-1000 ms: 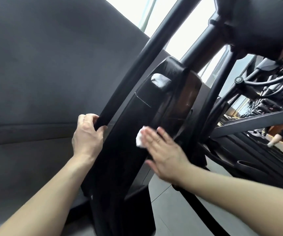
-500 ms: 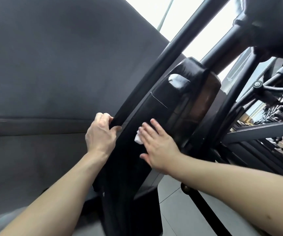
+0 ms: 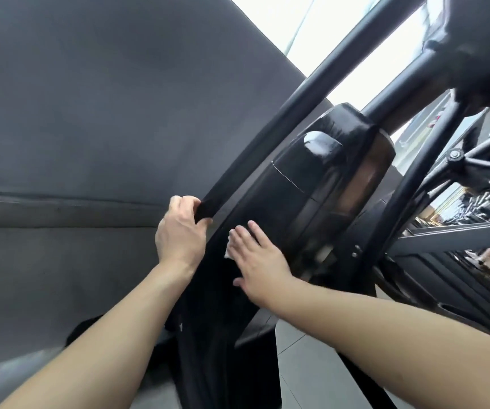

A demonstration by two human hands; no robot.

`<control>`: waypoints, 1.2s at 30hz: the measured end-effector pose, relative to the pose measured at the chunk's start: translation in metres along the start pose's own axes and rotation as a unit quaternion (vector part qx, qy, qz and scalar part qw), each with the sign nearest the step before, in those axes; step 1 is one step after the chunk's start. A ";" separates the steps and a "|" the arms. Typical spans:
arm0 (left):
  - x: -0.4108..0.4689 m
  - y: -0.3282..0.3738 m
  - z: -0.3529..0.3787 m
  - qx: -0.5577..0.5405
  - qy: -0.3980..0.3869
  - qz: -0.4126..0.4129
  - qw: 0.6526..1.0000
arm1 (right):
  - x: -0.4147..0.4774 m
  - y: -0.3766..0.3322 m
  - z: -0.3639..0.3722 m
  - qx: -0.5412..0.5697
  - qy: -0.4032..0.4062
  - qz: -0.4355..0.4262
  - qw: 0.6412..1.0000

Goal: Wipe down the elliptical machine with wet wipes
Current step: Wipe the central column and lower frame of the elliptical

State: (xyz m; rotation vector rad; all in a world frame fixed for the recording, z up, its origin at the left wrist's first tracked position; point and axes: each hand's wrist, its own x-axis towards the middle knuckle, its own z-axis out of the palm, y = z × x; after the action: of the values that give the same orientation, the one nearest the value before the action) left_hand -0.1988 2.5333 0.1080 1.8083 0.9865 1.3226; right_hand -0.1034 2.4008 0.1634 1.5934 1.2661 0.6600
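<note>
Left hand (image 3: 180,234): we have the fingers curled round the slanted black bar (image 3: 267,137), low on its length. Our read is that this is a brace, steadying us and the bar while we lean in.
Right hand (image 3: 260,261): it lies flat with straight fingers, pressing the wipe (image 3: 228,247) onto the cover (image 3: 297,187). We judge that a flat palm spreads the pressure across the wipe.
Wipe: it is white and mostly hidden under our fingers. Only a crumpled bit shows, near the cover's left edge on the lower half.
Hands: they are apart but close, with the cover's left edge between them.
Cover: this is the glossy black shell of the elliptical machine. The upper half, with its pale glare patch (image 3: 316,143), sits above our fingertips and probably still needs wiping.
Around: a dark grey wall (image 3: 90,113) fills the left, a bright window (image 3: 311,22) is up top, and the tiled floor (image 3: 311,367) is below. More gym machines (image 3: 474,199) stand well off to the right.
In the way: the bar runs just beside the cover's left edge, so we expect a tight gap there. A second tube (image 3: 412,175) crosses by the right edge, and we can't tell how much clearance it leaves.
</note>
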 end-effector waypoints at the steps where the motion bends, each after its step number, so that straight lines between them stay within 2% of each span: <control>1: -0.002 -0.005 0.001 0.008 -0.007 -0.009 1.000 | 0.000 0.002 -0.001 0.000 0.003 -0.002 1.000; 6: -0.003 -0.039 -0.004 0.048 -0.041 -0.074 0.995 | 0.006 0.064 -0.031 -0.046 0.050 0.115 0.991; 9: -0.008 -0.054 -0.001 0.065 -0.049 -0.088 0.993 | 0.012 0.071 -0.033 -0.047 0.036 0.135 0.989; 13: -0.017 -0.060 0.004 0.059 -0.056 -0.106 0.991 | 0.019 0.023 -0.013 -0.004 0.032 0.079 0.996; 16: -0.015 -0.058 0.006 0.057 -0.059 -0.103 0.991 | 0.017 -0.020 -0.001 -0.015 -0.018 -0.007 1.000; 18: -0.016 -0.056 0.008 0.050 -0.054 -0.097 0.993 | 0.017 -0.024 -0.001 -0.026 -0.033 -0.024 0.999; 20: -0.015 -0.058 0.009 0.052 -0.052 -0.094 0.993 | 0.021 -0.001 -0.010 -0.037 -0.010 0.002 0.999; 22: -0.014 -0.059 0.010 0.053 -0.053 -0.095 0.993 | 0.028 0.034 -0.024 -0.045 0.014 0.070 0.996; 24: -0.012 -0.060 0.011 0.055 -0.055 -0.091 0.993 | 0.034 0.059 -0.036 -0.051 0.007 0.126 0.991; 26: -0.010 -0.062 0.011 0.057 -0.054 -0.091 0.993 | 0.042 0.060 -0.039 -0.041 -0.014 0.138 0.990; 29: -0.008 -0.065 0.012 0.050 -0.051 -0.096 0.993 | 0.058 0.022 -0.026 -0.009 -0.021 0.108 0.994; 32: -0.007 -0.066 0.013 0.047 -0.050 -0.103 0.992 | 0.064 -0.038 -0.004 0.016 -0.033 0.027 0.999; 36: -0.008 -0.066 0.016 0.039 -0.033 -0.106 0.993 | 0.049 -0.074 0.011 -0.030 -0.059 -0.051 0.996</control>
State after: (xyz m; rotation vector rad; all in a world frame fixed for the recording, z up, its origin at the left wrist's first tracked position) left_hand -0.1974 2.5565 0.0438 1.7398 1.1728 1.1014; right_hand -0.1094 2.4425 0.0845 1.4865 1.2192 0.5277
